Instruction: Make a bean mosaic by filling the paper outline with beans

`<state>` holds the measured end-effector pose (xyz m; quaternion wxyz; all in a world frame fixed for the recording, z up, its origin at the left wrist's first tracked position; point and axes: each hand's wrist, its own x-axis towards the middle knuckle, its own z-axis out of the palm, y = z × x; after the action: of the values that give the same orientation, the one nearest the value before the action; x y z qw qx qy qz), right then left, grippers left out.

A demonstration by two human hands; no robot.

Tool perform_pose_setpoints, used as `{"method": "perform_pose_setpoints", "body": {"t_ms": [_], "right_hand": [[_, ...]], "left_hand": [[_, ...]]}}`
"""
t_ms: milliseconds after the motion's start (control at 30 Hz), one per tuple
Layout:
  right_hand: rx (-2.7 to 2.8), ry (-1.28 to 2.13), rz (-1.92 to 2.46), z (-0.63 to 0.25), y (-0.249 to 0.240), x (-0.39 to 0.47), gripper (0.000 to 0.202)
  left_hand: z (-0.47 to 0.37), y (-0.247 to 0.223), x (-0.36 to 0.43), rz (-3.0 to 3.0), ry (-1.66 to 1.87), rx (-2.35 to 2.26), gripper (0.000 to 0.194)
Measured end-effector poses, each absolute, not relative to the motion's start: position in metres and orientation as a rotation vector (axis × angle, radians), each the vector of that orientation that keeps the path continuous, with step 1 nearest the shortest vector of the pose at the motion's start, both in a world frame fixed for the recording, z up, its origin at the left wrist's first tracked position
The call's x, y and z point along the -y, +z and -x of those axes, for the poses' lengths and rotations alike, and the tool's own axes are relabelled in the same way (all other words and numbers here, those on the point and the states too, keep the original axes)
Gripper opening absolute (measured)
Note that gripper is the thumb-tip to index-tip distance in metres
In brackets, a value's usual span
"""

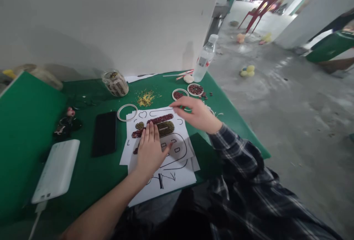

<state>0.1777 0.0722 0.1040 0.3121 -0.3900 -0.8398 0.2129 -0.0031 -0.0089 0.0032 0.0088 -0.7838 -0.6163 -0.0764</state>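
Note:
My left hand [151, 149] lies flat with fingers stretched on a white sheet of paper [132, 160] printed with black outlines. Parts of the drawing are filled with dark red beans [166, 118] and green beans [169, 128]; my fingers cover some of them. Over the sheet's upper right corner hovers my right hand [199, 113], its fingers bent and drawn together at the tips. What they hold, if anything, is too small to make out. Just beyond it are a round lid of small red beans [178, 94] and another of larger dark red beans [195, 89].
Left of the sheets lie a white ring [127, 112], a black phone [104, 133] and a white power bank [56, 170] with a cable. Behind are a jar [115, 84], yellow crumbs [146, 98] and a water bottle [204, 59]. The green table [249, 133] ends at the right.

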Motion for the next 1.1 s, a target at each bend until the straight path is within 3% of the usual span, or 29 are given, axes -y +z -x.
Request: {"method": "perform_pose_setpoints", "body": {"t_ms": [300, 900, 1000, 1100], "right_hand": [[2.618, 0.336, 1.13, -0.168, 0.004, -0.022, 0.053], [2.587, 0.336, 1.066, -0.172, 0.002, -0.018, 0.057], [2.519, 0.374, 1.04, -0.175, 0.003, -0.023, 0.053], [2.41, 0.418, 1.066, -0.176, 0.0, -0.033, 0.054]], "left_hand": [[-0.01, 0.0, 0.016, 2.525, -0.204, 1.861, 0.084], [-0.006, 0.003, 0.015, 2.564, -0.202, 1.805, 0.091], [0.005, 0.012, 0.011, 2.602, -0.298, 1.802, 0.082], [0.025, 0.021, 0.002, 2.606, -0.458, 1.827, 0.054]]}}
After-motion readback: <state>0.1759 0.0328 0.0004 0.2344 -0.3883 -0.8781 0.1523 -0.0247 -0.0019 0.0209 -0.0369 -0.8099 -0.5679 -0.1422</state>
